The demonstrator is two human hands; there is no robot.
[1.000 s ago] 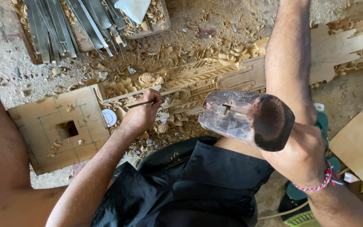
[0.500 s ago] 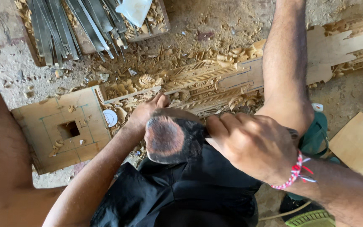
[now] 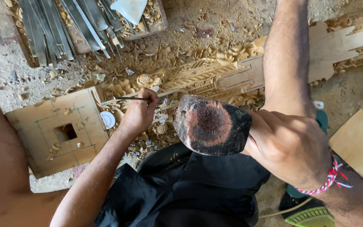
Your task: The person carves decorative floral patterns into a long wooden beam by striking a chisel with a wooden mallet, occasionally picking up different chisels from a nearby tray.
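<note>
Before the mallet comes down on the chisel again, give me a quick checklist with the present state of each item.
1. Left hand gripping the chisel: ok, fingers wrapped round its lower end, the thin shaft sticking out to the left.
2. Chisel tip seated on the carved wood panel: cannot tell, the hand hides the tip.
3. Right hand holding the wooden mallet: ok, raised, its dark worn face toward the camera.
4. Mallet lined up over the chisel: cannot tell from this view.
5. Spare chisels out of the way: ok, in the tray at top left.
6. Wood chips around the work spot: not ok, many lie there.
</note>
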